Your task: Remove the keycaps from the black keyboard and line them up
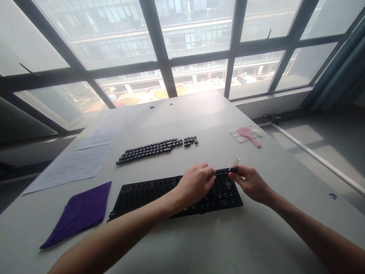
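Note:
A black keyboard (pixel 154 192) lies on the white table in front of me, most of its keycaps gone on the left and middle while some remain at the right end. Over its upper right part, my left hand (pixel 196 180) is closed, fingertips at the back edge; what they pinch, if anything, is hidden. Just off the keyboard's back right corner, my right hand (pixel 251 182) grips a keycap puller (pixel 234 169) with a dark handle, its thin wire prongs pointing up and away. Behind the keyboard, loose black keycaps (pixel 151 149) stand in rows.
A folded purple cloth (pixel 82 209) lies left of the keyboard. Paper sheets (pixel 71 165) cover the table's left side. A pink hairbrush (pixel 247 134) rests on clear wrapping at the back right. A small dark piece (pixel 332 196) sits near the right edge. Windows stand beyond the table.

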Motion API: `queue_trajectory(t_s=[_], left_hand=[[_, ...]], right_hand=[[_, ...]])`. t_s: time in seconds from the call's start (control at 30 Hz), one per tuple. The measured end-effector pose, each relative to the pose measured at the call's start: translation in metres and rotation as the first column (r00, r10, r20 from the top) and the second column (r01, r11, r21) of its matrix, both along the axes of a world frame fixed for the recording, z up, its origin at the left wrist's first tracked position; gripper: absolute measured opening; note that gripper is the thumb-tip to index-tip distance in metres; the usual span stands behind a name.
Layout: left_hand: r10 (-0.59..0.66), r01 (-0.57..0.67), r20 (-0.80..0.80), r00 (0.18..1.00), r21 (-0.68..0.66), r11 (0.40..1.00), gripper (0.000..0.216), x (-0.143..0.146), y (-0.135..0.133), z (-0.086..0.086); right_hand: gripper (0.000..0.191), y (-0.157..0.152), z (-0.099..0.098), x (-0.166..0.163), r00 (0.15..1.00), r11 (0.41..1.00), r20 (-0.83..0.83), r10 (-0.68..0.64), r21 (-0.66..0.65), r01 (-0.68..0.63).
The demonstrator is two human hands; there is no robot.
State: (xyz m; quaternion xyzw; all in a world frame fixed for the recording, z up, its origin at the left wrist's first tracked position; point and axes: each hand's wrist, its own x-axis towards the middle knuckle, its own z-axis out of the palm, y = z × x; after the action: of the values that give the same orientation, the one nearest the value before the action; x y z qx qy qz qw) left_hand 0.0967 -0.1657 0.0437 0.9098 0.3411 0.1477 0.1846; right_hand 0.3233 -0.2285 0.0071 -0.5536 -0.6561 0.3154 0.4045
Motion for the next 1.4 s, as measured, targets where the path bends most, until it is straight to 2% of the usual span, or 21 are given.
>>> queue_trajectory(t_s=[0.1, 0.27, 0.43, 0.53, 0.6, 0.77, 0.93, 1.1, 1.23, 1.4], left_hand=[[-0.015, 0.016, 0.012, 1.0, -0.05, 0.999, 0.017, 0.013, -0.025, -0.013], [0.027, -0.025, 0.056, 0.998, -0.029, 0.999, 0.017, 0.024, -0.033, -0.036], [0.025, -0.027, 0.1, 0.995, 0.019, 0.999, 0.016, 0.026, -0.037, -0.037], [0.015, -0.019, 0.127, 0.992, 0.03, 0.999, 0.014, 0.024, -0.04, -0.036], [0.003, -0.009, 0.142, 0.99, 0.037, 0.999, 0.014, 0.024, -0.04, -0.037], [-0.052, 0.048, 0.138, 0.989, 0.033, 0.998, 0.018, 0.026, -0.037, -0.041], [-0.052, 0.051, 0.122, 0.991, 0.009, 0.999, 0.015, 0.031, -0.035, -0.043], [-0.024, 0.029, 0.168, 0.985, -0.024, 0.999, 0.009, 0.035, -0.039, -0.045], [-0.028, 0.036, 0.23, 0.973, -0.032, 0.999, 0.008, 0.035, -0.041, -0.045], [-0.036, 0.025, 0.322, 0.946, 0.039, 0.999, 0.015, 0.032, -0.043, -0.041]], right_hand=[[0.027, 0.0, -0.001, -0.002, 0.999, 0.998, 0.003, 0.045, -0.034, -0.044], [0.026, 0.001, 0.002, -0.001, 0.996, 0.994, -0.013, 0.085, -0.069, -0.086], [0.024, -0.002, 0.01, -0.004, 0.986, 0.987, 0.054, 0.158, -0.043, -0.156], [0.026, -0.008, 0.012, -0.006, 0.979, 0.988, 0.128, 0.156, -0.027, -0.154], [0.026, -0.013, 0.011, -0.006, 0.973, 0.989, 0.177, 0.146, 0.0, -0.148], [0.026, -0.023, 0.001, -0.001, 0.94, 0.965, 0.275, 0.201, 0.113, -0.239], [0.012, -0.023, -0.016, 0.002, 0.983, 0.97, 0.161, 0.087, 0.212, -0.121], [0.02, -0.021, -0.025, 0.005, 0.999, 0.988, 0.052, -0.003, 0.155, -0.006], [0.026, -0.022, -0.026, 0.004, 1.0, 0.988, 0.009, -0.028, 0.152, 0.027], [0.021, -0.026, -0.018, -0.003, 0.994, 0.98, -0.05, -0.097, 0.169, 0.104]])
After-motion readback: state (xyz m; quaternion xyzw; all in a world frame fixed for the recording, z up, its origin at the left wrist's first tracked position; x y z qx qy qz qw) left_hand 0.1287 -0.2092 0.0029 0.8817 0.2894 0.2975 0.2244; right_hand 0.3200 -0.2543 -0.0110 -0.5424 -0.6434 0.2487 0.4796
